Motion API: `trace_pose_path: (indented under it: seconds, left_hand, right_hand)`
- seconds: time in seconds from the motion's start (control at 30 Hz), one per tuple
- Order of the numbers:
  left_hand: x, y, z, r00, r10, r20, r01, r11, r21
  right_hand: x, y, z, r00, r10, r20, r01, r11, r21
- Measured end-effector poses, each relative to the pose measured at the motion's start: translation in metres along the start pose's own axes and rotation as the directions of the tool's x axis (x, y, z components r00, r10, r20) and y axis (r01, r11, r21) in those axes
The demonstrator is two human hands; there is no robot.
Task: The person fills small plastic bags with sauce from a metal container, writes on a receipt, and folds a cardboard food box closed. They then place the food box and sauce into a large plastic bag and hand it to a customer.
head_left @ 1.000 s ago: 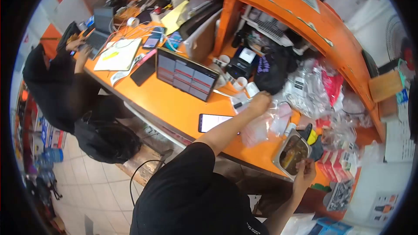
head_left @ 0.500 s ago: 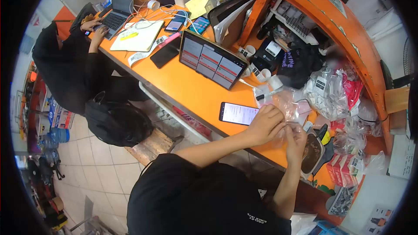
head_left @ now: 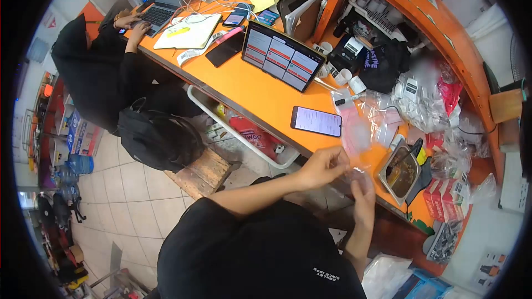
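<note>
My left hand (head_left: pixel 324 167) is at the desk's front edge, its fingers pinched on the edge of a clear plastic bag (head_left: pixel 354 133). My right hand (head_left: pixel 362 186) is just to the right, thumb and fingers closed around the lower end of the same clear plastic. The bag's upper part lies over the orange desk. A white-screened phone (head_left: pixel 316 120) lies face up beyond my left hand. To the right of my right hand sits a metal tray (head_left: pixel 400 176) with dark contents. A tablet (head_left: pixel 282 55) stands upright farther back.
A co-worker in black (head_left: pixel 100 66) types at a laptop (head_left: pixel 160 11) on the left. An open notebook (head_left: pixel 188 32) and a dark phone (head_left: pixel 225 50) lie nearby. Plastic bags (head_left: pixel 415 105) and red-and-white boxes (head_left: pixel 448 199) crowd the right side. A black backpack (head_left: pixel 158 138) is below the desk.
Both hands have moved down toward the desk's front edge with the plastic. More of the phone and of the bag on the desk now shows. The camera view has shifted slightly.
</note>
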State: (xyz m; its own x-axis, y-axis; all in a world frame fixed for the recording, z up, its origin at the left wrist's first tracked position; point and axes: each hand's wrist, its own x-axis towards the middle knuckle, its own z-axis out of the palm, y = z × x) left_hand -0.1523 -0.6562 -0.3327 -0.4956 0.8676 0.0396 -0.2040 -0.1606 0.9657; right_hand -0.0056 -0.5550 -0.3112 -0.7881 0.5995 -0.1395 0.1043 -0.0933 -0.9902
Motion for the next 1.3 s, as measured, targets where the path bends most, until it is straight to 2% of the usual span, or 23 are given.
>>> trace_pose_path:
  seconds: [0.2, 0.27, 0.3, 0.37, 0.4, 0.43, 0.47, 0.53, 0.57, 0.67, 0.7, 0.73, 0.8, 0.87, 0.9, 0.97, 1.0, 1.03, 1.07, 1.13, 1.17, 1.23, 1.3]
  left_hand:
    - [-0.046, -0.020, 0.028, 0.997, -0.046, 0.067, 0.054, 0.991, -0.123]
    - [-0.061, -0.011, 0.035, 0.990, -0.101, 0.103, 0.101, 0.995, 0.004]
    - [-0.066, -0.005, 0.039, 0.998, -0.062, 0.024, 0.054, 0.969, 0.241]
    - [-0.075, -0.009, 0.045, 0.994, -0.105, -0.007, 0.103, 0.956, 0.275]
    - [-0.081, -0.015, 0.048, 0.988, -0.148, -0.034, 0.152, 0.941, 0.304]
    - [-0.087, -0.017, 0.059, 0.988, 0.128, -0.081, -0.091, 0.931, 0.354]
    - [-0.096, -0.005, 0.058, 0.996, 0.091, 0.013, -0.090, 0.939, 0.331]
    - [-0.092, -0.023, 0.051, 0.986, -0.071, -0.153, 0.092, 0.986, 0.136]
    - [-0.095, -0.021, 0.045, 0.988, -0.123, -0.094, 0.120, 0.992, -0.033]
    - [-0.099, -0.013, 0.043, 0.994, 0.035, -0.108, -0.039, 0.999, -0.032]
    - [-0.095, -0.026, 0.027, 0.995, -0.048, -0.091, 0.051, 0.998, 0.030]
    - [-0.090, -0.040, 0.019, 0.999, -0.021, -0.041, 0.014, 0.988, -0.154]
    - [-0.081, 0.008, -0.008, 0.996, -0.059, 0.063, 0.057, 0.998, 0.026]
    - [-0.067, 0.012, -0.047, 0.994, -0.018, 0.111, -0.002, 0.984, 0.178]
    - [-0.059, 0.025, -0.065, 0.988, -0.022, 0.156, -0.033, 0.939, 0.341]
    - [-0.047, 0.042, -0.083, 0.979, -0.029, 0.204, -0.078, 0.862, 0.500]
    - [-0.044, 0.044, -0.090, 0.956, 0.071, 0.283, -0.229, 0.783, 0.578]
    - [-0.040, 0.047, -0.098, 0.917, 0.156, 0.367, -0.371, 0.676, 0.637]
    - [-0.036, 0.050, -0.105, 0.919, 0.155, 0.363, -0.368, 0.669, 0.646]
    - [-0.025, 0.055, -0.122, 0.918, 0.102, 0.383, -0.351, 0.656, 0.668]
    - [-0.011, 0.062, -0.137, 0.954, -0.142, 0.263, -0.091, 0.701, 0.708]
    - [0.030, 0.024, -0.175, 0.913, 0.389, 0.125, -0.304, 0.442, 0.844]
    - [0.070, 0.001, -0.202, 0.851, 0.518, -0.084, -0.061, 0.257, 0.965]
  right_hand:
    - [-0.041, 0.014, 0.019, 0.984, -0.022, -0.176, 0.010, 0.997, -0.073]
    - [-0.054, 0.021, 0.026, 0.956, -0.123, -0.265, 0.072, 0.979, -0.193]
    - [-0.063, 0.023, 0.035, 0.957, -0.122, -0.262, 0.074, 0.980, -0.187]
    - [-0.080, 0.024, 0.052, 0.860, -0.465, -0.210, 0.278, 0.773, -0.570]
    - [-0.080, 0.029, 0.050, 0.857, -0.466, -0.220, 0.279, 0.778, -0.563]
    - [-0.073, 0.029, 0.049, 0.870, -0.387, -0.307, 0.216, 0.857, -0.468]
    - [-0.069, 0.029, 0.049, 0.877, -0.298, -0.376, 0.155, 0.918, -0.366]
    - [-0.081, 0.030, 0.068, 0.841, -0.377, -0.387, 0.142, 0.846, -0.515]
    - [-0.086, 0.027, 0.079, 0.829, -0.457, -0.321, 0.211, 0.789, -0.578]
    - [-0.069, 0.026, 0.086, 0.840, -0.434, -0.325, 0.179, 0.787, -0.590]
    - [-0.067, 0.025, 0.097, 0.816, -0.511, -0.272, 0.266, 0.748, -0.607]
    - [-0.062, 0.023, 0.104, 0.780, -0.581, -0.232, 0.339, 0.704, -0.624]
    - [-0.028, 0.024, 0.083, 0.819, -0.490, -0.297, 0.194, 0.725, -0.660]
    - [0.008, 0.037, 0.051, 0.778, -0.344, -0.525, 0.221, 0.933, -0.284]
    - [0.012, 0.023, 0.055, 0.771, -0.345, -0.534, 0.219, 0.933, -0.286]
    - [0.018, -0.014, 0.069, 0.979, -0.192, -0.073, 0.191, 0.981, -0.021]
    - [0.023, -0.016, 0.075, 0.978, -0.195, -0.075, 0.194, 0.981, -0.016]
    - [0.027, -0.016, 0.082, 0.968, -0.046, 0.249, 0.085, 0.985, -0.148]
    - [0.031, -0.016, 0.091, 0.839, 0.144, 0.525, 0.028, 0.952, -0.305]
    - [0.040, -0.011, 0.109, 0.858, 0.133, 0.496, 0.020, 0.956, -0.291]
    - [0.045, -0.002, 0.111, 0.914, 0.102, 0.392, 0.038, 0.942, -0.334]
    - [0.045, 0.009, 0.114, 0.976, 0.043, 0.211, 0.018, 0.960, -0.280]
    - [0.045, 0.024, 0.120, 0.987, 0.058, 0.151, -0.027, 0.979, -0.202]
